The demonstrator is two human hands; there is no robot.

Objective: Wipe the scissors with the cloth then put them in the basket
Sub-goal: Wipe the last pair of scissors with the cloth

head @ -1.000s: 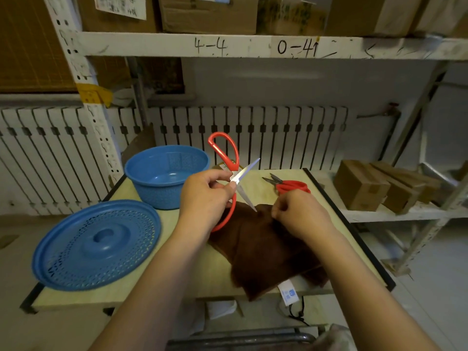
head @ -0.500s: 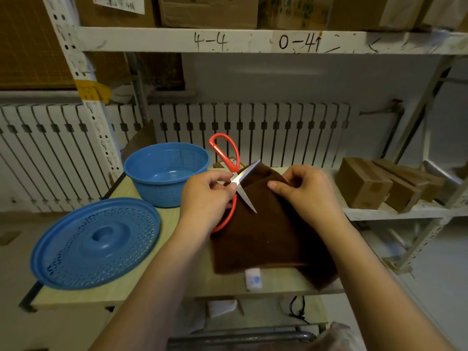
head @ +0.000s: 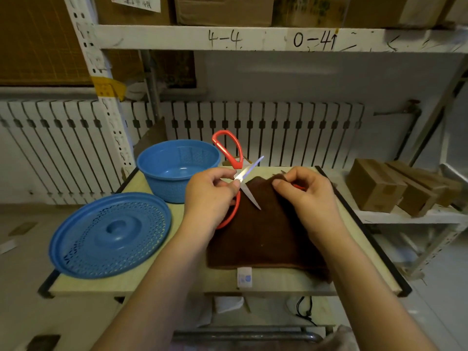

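Left hand point(head: 210, 198): fingers pinch the open red-handled steel scissors point(head: 236, 173) at the pivot.
Right hand point(head: 306, 193): fingers curl, pinching the brown cloth point(head: 266, 236).
Tip: wipe away from the edge.

Dim warm indoor light, glare on scissor blade point(head: 249, 169), soft focus, edges bowed

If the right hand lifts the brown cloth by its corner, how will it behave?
The cloth will probably hang limp: it already bends where the right hand pinches it. It seems light, a thin towel. Its fuzzy surface likely grips rather than slips on the table.
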